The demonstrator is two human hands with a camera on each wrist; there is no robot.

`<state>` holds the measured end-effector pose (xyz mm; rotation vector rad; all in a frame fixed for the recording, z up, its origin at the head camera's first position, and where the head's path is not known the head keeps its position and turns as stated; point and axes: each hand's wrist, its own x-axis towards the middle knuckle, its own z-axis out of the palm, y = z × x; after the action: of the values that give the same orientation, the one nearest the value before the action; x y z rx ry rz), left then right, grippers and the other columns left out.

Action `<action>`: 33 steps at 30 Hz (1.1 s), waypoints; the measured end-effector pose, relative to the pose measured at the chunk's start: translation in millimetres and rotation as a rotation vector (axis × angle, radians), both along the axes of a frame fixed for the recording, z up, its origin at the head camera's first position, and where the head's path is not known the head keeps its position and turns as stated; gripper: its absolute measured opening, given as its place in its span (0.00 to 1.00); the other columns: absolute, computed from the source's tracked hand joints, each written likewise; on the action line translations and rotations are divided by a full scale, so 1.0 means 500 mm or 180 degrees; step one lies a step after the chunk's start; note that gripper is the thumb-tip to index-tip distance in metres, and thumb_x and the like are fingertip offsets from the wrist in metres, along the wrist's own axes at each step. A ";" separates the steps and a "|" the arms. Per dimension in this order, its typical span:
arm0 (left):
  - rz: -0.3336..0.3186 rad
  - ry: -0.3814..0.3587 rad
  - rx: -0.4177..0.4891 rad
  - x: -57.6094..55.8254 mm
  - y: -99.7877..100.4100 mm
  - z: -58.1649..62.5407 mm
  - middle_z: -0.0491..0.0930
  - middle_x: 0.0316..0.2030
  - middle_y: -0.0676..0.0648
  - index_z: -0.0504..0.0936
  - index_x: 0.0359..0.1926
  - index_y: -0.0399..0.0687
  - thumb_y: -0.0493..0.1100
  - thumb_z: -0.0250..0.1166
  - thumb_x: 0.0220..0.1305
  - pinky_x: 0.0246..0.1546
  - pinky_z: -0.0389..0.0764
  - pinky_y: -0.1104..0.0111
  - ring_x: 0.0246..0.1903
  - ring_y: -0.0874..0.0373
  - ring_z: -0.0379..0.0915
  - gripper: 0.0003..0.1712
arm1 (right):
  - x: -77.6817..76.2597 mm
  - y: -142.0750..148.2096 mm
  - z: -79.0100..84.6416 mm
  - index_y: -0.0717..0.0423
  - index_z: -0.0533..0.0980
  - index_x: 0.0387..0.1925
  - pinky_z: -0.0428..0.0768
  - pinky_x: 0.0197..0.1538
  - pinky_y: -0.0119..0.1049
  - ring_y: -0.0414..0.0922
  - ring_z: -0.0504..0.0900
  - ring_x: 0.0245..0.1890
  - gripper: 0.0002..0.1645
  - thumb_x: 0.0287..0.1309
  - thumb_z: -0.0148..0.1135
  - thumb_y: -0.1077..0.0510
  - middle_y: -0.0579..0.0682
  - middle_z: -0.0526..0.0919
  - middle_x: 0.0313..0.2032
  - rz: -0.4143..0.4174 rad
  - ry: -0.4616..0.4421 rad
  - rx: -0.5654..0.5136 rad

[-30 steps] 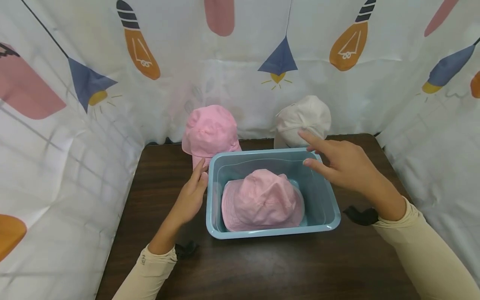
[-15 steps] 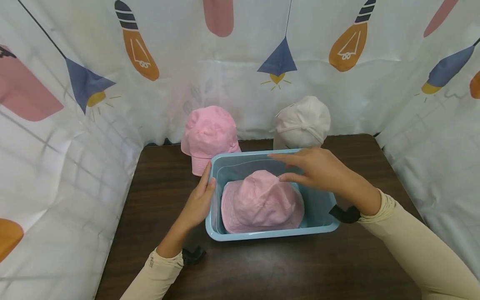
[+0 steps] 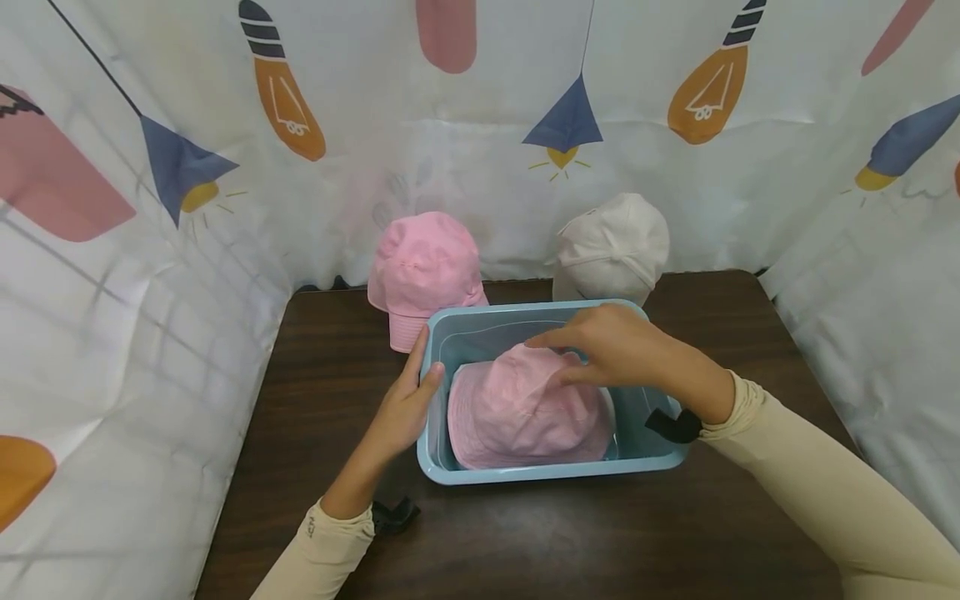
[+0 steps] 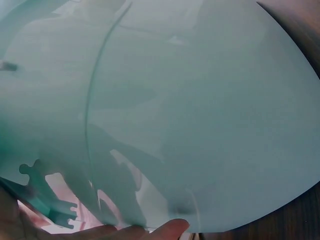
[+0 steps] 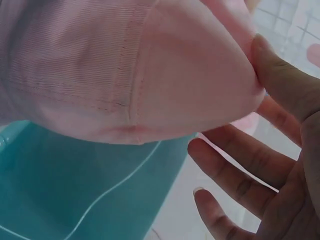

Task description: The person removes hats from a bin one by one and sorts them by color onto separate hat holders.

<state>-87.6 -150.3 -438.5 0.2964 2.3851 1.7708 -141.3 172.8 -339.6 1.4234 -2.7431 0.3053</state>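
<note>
A pink bucket hat [image 3: 517,417] with a stitched brim sits crown up in a light blue plastic bin [image 3: 555,475]. My right hand [image 3: 622,346] reaches over the bin from the right and pinches the crown between thumb and index finger. In the right wrist view the thumb [image 5: 272,62] presses the fabric while the other fingers spread below, apart from the hat. At the bin's left side, my left hand [image 3: 401,412] rests with straight fingers along the outer wall and its thumb at the rim. Bin wall [image 4: 200,125] fills most of the left wrist view.
Behind the bin stand a pink cap [image 3: 427,258] at left and a cream cap [image 3: 615,246] at right, near the back edge. They share a dark wooden table [image 3: 525,542]. White printed curtain [image 3: 480,142] closes off the back and sides.
My right hand has come left and down from above the bin's right corner onto the hat's crown. My left hand has moved slightly right, up against the bin's wall.
</note>
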 end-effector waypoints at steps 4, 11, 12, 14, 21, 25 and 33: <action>0.0004 0.0002 -0.0033 0.002 0.002 0.001 0.39 0.83 0.51 0.38 0.83 0.60 0.51 0.47 0.82 0.78 0.46 0.45 0.81 0.47 0.42 0.39 | -0.002 -0.004 -0.008 0.37 0.87 0.51 0.72 0.28 0.28 0.34 0.72 0.24 0.26 0.47 0.81 0.42 0.37 0.83 0.25 0.0163 -0.0047 -0.0019; 0.0010 -0.0011 -0.0043 0.003 0.004 0.005 0.40 0.83 0.52 0.39 0.83 0.62 0.51 0.47 0.82 0.78 0.46 0.46 0.80 0.47 0.43 0.38 | -0.006 -0.007 -0.018 0.40 0.90 0.41 0.78 0.33 0.29 0.35 0.79 0.28 0.12 0.52 0.79 0.51 0.35 0.89 0.31 0.0297 -0.0162 -0.0114; 0.0012 -0.0012 -0.0060 0.003 0.004 0.005 0.40 0.83 0.52 0.38 0.83 0.62 0.51 0.47 0.82 0.78 0.47 0.45 0.80 0.47 0.44 0.38 | -0.006 -0.006 -0.019 0.40 0.90 0.39 0.79 0.34 0.30 0.36 0.80 0.29 0.11 0.52 0.79 0.52 0.35 0.90 0.32 0.0315 -0.0142 -0.0137; 0.0023 -0.0012 -0.0101 0.003 0.004 0.006 0.40 0.83 0.52 0.38 0.83 0.63 0.51 0.47 0.82 0.78 0.47 0.45 0.80 0.47 0.44 0.38 | -0.007 -0.005 -0.021 0.42 0.90 0.37 0.80 0.35 0.30 0.36 0.82 0.30 0.09 0.52 0.79 0.54 0.36 0.90 0.32 0.0361 -0.0100 -0.0189; 0.0011 0.0000 -0.0129 0.002 0.004 0.007 0.40 0.83 0.52 0.38 0.83 0.62 0.52 0.46 0.82 0.77 0.47 0.44 0.80 0.46 0.44 0.38 | -0.010 0.002 -0.025 0.44 0.90 0.35 0.82 0.35 0.32 0.37 0.84 0.32 0.10 0.49 0.81 0.58 0.37 0.91 0.32 0.0416 0.0041 -0.0380; 0.0025 0.0006 -0.0162 0.000 0.004 0.006 0.40 0.83 0.52 0.39 0.83 0.62 0.52 0.46 0.82 0.77 0.48 0.44 0.80 0.46 0.44 0.38 | -0.010 0.005 -0.024 0.43 0.90 0.35 0.82 0.36 0.32 0.37 0.84 0.33 0.10 0.48 0.81 0.57 0.36 0.90 0.32 0.0424 0.0121 -0.0426; 0.0017 -0.0013 -0.0136 -0.001 0.000 0.003 0.40 0.83 0.53 0.38 0.83 0.61 0.52 0.46 0.82 0.78 0.47 0.45 0.80 0.46 0.43 0.38 | -0.010 0.012 -0.011 0.41 0.90 0.35 0.81 0.35 0.32 0.36 0.82 0.32 0.08 0.49 0.80 0.55 0.34 0.89 0.30 0.0477 0.0269 -0.0561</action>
<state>-88.1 -150.4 -437.1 0.2808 2.4197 1.7185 -146.3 178.7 -344.9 1.5579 -2.4791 0.4678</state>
